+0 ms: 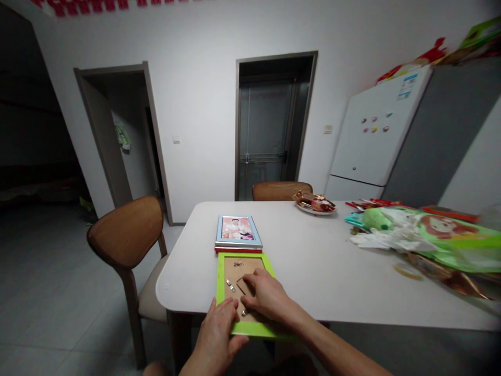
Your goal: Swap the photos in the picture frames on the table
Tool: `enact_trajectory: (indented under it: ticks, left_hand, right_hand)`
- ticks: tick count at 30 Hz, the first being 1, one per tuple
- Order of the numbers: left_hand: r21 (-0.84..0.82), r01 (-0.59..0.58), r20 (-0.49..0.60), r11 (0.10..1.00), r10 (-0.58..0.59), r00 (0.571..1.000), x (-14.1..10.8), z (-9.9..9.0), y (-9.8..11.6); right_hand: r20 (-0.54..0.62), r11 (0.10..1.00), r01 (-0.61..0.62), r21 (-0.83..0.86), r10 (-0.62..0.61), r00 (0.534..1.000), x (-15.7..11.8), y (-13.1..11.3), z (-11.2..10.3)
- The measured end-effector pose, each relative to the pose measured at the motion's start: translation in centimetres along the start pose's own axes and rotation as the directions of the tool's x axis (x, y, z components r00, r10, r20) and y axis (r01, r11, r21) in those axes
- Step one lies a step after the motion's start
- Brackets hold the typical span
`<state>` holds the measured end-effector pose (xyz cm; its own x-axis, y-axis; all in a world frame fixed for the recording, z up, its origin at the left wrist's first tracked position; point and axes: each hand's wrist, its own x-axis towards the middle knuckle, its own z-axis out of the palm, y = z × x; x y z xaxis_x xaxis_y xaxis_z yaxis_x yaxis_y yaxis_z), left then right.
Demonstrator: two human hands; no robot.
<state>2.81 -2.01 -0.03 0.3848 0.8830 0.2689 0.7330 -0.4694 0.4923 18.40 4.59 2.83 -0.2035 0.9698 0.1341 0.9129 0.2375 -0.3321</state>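
A lime-green picture frame (221, 271) lies face down at the table's near edge, its brown backing board (230, 269) uppermost. Small metal clips (230, 285) sit on the board, near its edges. My left hand (219, 331) holds the frame's lower left corner, fingers on the border and board, thumb at the near edge. Over the right part of the board, my right hand (268, 297) bends its thumb and index finger around a thin, dark-edged flap; its palm hides the rest of that side. Just beyond lies a light-blue picture frame (219, 232) with a photo, stacked on a red-edged one.
The white table (305, 282) has a rounded left corner. To the right lie a green printed bag (442, 235), crumpled white wrapping and a roll of tape (407, 271). A plate (315, 210) of items stands at the back. Wooden chairs (129, 230) flank the table.
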Motion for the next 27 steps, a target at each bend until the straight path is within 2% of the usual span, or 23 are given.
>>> enact_trajectory:
  ticks: [5,10,12,14,16,18,20,22,24,27]
  left_hand:
    - [-0.160,0.063,-0.019,0.985,-0.067,0.998,0.1,-0.5,0.1]
    - [-0.437,0.138,-0.117,0.889,-0.208,0.971,1.4,-1.0,0.1]
    - [-0.582,0.110,-0.154,0.805,-0.242,0.958,2.3,-1.2,0.0]
    - [-0.733,0.072,-0.172,0.676,-0.287,0.942,3.1,-1.7,-0.3]
    - [-0.845,0.093,-0.128,0.527,-0.369,0.921,3.4,-2.7,-1.0]
    - [-0.904,0.154,-0.048,0.399,-0.452,0.891,3.1,-4.2,-2.2]
    - [-0.919,0.195,-0.013,0.342,-0.520,0.854,2.4,-5.7,-3.8]
    - [-0.908,0.231,-0.016,0.349,-0.581,0.814,1.5,-7.0,-5.5]
    - [-0.870,0.282,-0.025,0.405,-0.607,0.795,0.9,-7.8,-7.0]
    - [-0.688,0.387,-0.050,0.614,-0.572,0.819,0.7,-8.0,-8.8]
  right_hand:
    - [-0.024,0.995,0.055,0.080,-0.053,0.998,0.1,0.6,-0.3]
    - [-0.062,0.990,0.087,0.115,-0.080,0.995,0.4,0.1,-1.8]
    - [-0.108,0.979,0.115,0.167,-0.098,0.989,0.0,-0.9,-2.6]
    - [-0.159,0.957,0.174,0.231,-0.139,0.977,-0.3,-1.9,-3.3]
    - [-0.177,0.937,0.209,0.279,-0.164,0.970,-0.6,-2.0,-3.8]
    - [-0.185,0.944,0.180,0.276,-0.132,0.974,-0.7,-1.0,-4.0]
    - [-0.185,0.975,0.087,0.205,-0.049,0.982,-0.7,1.1,-3.6]
    - [-0.155,0.994,-0.032,0.106,0.049,0.987,-0.9,3.5,-2.8]
    - [-0.127,0.992,-0.120,0.035,0.124,0.984,-1.1,5.4,-1.9]
    - [-0.099,0.987,-0.161,0.007,0.161,0.982,-1.4,6.6,-0.8]
